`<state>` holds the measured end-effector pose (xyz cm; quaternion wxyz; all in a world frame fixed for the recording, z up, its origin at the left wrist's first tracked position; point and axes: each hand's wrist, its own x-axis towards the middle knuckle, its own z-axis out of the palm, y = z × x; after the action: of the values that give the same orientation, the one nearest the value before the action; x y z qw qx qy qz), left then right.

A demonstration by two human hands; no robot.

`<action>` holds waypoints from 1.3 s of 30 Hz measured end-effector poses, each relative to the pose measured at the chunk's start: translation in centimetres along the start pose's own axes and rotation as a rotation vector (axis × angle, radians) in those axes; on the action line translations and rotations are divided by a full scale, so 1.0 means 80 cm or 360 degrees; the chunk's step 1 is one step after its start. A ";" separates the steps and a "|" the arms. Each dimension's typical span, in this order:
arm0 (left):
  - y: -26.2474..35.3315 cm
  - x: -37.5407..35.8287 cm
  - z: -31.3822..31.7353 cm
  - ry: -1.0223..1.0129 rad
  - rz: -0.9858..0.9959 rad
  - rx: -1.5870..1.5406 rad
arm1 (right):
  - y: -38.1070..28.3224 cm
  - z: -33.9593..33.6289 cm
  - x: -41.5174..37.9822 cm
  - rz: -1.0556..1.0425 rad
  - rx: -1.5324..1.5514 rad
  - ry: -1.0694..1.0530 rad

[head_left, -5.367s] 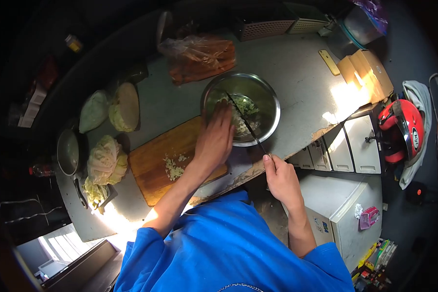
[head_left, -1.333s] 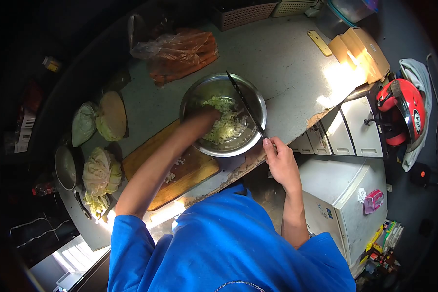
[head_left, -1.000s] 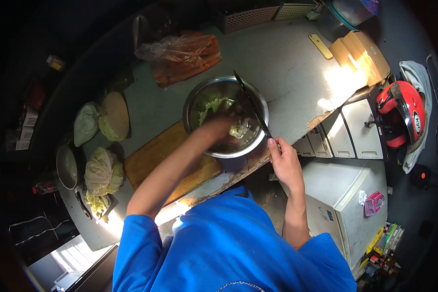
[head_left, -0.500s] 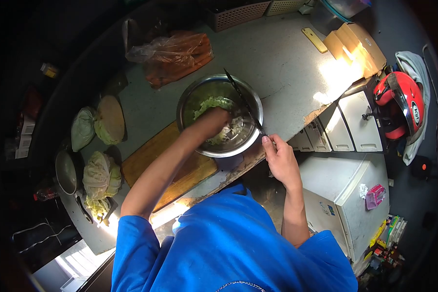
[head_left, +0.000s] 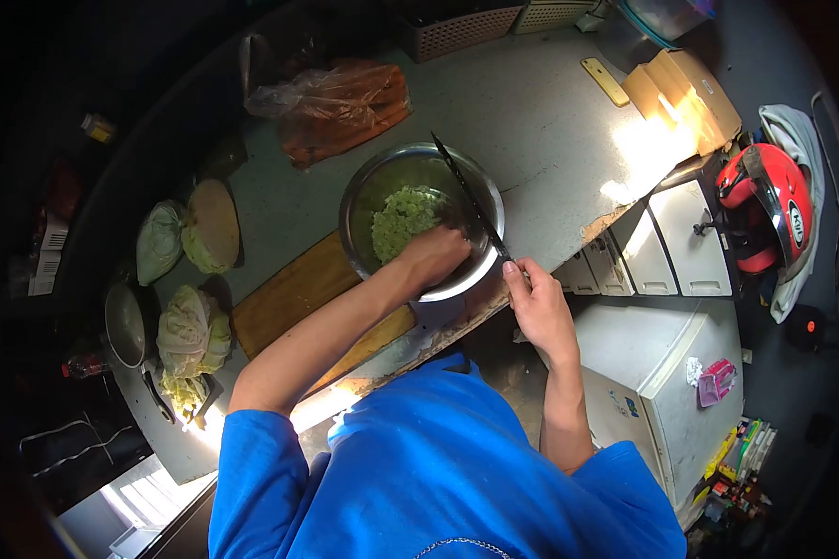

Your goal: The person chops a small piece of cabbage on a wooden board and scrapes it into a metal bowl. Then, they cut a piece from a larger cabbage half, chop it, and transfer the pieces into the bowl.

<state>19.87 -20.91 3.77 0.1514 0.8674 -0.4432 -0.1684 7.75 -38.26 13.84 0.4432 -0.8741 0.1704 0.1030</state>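
Observation:
A steel mixing bowl holds a heap of finely chopped pale-green cabbage. My left hand is down inside the bowl at its near right side, fingers curled and pointing down; what they hold, if anything, is hidden. My right hand is closed on the handle of a dark-bladed knife. The blade lies slantwise over the right part of the bowl, its tip by the far rim. A wooden cutting board lies left of the bowl, partly behind my left forearm.
To the left are a cut cabbage, a leafy cabbage, a wrapped green bundle and a frying pan. Beyond the bowl lies a plastic bag of orange vegetables. A phone and a cardboard box sit far right.
My left hand has shifted right and nearer within the bowl, uncovering more of the chopped cabbage and covering the whitish pieces seen before. My right hand and the knife have stayed almost still.

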 end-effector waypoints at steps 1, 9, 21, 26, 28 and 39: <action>0.006 -0.002 -0.012 -0.0045 -0.0017 -0.0017 | 0.002 0.001 -0.001 -0.0014 0.0012 0.0005; -0.030 -0.043 -0.054 0.0159 -0.0335 -0.0508 | 0.007 0.004 -0.005 -0.0035 -0.0031 0.0019; -0.048 -0.065 -0.049 0.0456 -0.0524 -0.0744 | 0.003 0.030 -0.006 0.0239 0.0726 -0.0279; -0.062 -0.045 0.000 0.0171 -0.0247 -0.0111 | 0.003 0.025 -0.013 0.0158 0.0589 -0.0285; -0.061 -0.042 -0.009 0.0042 -0.0249 -0.0060 | 0.008 0.028 -0.015 0.0138 0.0559 -0.0272; -0.023 -0.055 -0.017 0.0012 -0.0452 0.0088 | 0.000 0.011 -0.024 -0.0018 0.0056 -0.0071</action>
<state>19.36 -16.07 4.94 0.1039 0.9258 -0.3200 -0.1725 5.95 -37.12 14.00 0.4627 -0.8646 0.1572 0.1169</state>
